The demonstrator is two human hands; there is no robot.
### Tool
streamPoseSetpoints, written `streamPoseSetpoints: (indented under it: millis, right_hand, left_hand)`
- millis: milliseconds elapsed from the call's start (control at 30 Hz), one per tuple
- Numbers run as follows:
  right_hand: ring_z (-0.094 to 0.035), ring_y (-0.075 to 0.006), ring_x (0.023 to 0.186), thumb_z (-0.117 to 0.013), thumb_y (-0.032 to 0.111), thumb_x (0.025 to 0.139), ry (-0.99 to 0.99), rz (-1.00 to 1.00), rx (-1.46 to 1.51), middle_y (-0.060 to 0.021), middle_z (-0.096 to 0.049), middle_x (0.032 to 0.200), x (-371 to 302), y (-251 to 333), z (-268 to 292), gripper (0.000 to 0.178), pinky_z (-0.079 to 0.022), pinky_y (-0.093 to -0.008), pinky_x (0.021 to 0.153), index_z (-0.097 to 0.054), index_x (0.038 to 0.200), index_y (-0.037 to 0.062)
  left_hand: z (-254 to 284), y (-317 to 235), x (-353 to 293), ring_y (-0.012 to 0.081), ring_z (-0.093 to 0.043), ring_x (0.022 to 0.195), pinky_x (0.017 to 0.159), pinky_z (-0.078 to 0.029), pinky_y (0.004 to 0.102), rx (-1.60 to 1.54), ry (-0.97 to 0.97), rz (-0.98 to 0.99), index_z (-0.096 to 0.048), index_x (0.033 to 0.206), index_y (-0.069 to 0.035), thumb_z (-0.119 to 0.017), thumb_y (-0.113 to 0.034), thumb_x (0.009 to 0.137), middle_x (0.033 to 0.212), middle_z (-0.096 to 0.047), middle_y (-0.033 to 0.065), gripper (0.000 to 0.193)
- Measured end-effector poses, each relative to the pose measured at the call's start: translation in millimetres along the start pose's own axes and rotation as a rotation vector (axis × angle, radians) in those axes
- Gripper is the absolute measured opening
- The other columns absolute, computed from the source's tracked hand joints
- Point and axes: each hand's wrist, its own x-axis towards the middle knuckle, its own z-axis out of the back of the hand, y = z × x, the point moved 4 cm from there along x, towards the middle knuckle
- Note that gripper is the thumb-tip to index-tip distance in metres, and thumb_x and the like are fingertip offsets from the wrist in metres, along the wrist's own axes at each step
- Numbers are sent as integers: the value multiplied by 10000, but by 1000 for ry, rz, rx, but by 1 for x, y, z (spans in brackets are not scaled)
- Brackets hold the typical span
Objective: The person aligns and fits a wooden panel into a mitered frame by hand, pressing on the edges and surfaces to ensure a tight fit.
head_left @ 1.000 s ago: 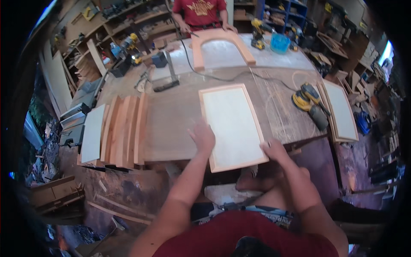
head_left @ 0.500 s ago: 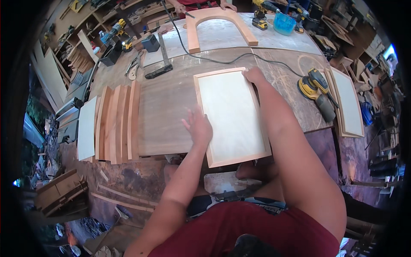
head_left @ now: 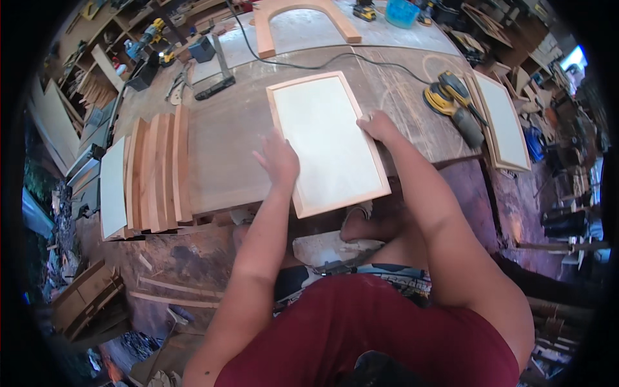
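Note:
A framed panel, white inside a pale wood border, lies on the workbench in front of me, its near end out past the bench's edge. My right hand grips the middle of its right side, fingers curled over the border. Against the left side rests my left hand, with its fingers spread and pointing away from me. How far its thumb reaches around the border is hidden.
Curved wooden pieces stand stacked at left beside a white panel. A yellow sander sits at right, near more framed panels. A hammer, a black cord and an arched wooden frame lie farther back.
My right hand has slid from the panel's far right corner down to the middle of its right side. The view has shifted, and the person across the bench is out of sight.

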Motion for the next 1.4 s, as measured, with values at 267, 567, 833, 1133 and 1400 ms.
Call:
streamPoseSetpoints:
  millis: [267,567,833,1133,1400]
  right_hand:
    - [-674,-340,968,-750,393,822,95,-61,17,-264,-688,1040,-153,-55,9,557,-503,-400,895,-661,1116,-71]
    - [-619,-410,1131,-705,451,829,48,-7,-195,-276,-655,1168,-138,-48,10,569,-497,-463,972,-662,1151,-16]
    - [-635,-429,1095,-708,476,833,198,-84,-28,-304,-657,1142,-163,-64,2,641,-495,-444,942,-645,1165,-69]
    - [-620,-415,1145,-697,455,831,-16,51,-62,-289,-648,1196,-154,-54,-2,619,-489,-449,981,-651,1199,-41]
    - [-597,-412,1189,-677,481,851,263,12,-65,-287,-623,1251,-143,-53,-2,657,-472,-450,1015,-629,1247,-42]
  left_hand:
    - [-8,0,5,344,-287,1473,1175,-95,649,28,-1,-7,-357,1493,-57,-461,-230,1020,1485,-474,144,515]
    - [-8,1,9,344,-282,1474,1185,-63,639,-38,-44,-16,-380,1474,-53,-493,-240,1000,1482,-468,158,522]
    - [-11,10,-3,336,-266,1486,1193,-61,624,-61,-6,25,-375,1487,-79,-523,-251,980,1500,-452,170,556]
    - [30,89,2,295,-418,1404,1165,-305,449,-600,300,-134,-446,1468,-93,-542,-310,1002,1479,-482,173,523]
    - [161,336,-183,244,-658,957,866,-501,348,-364,-74,272,-682,1088,-3,-536,-371,999,1068,-701,96,406]
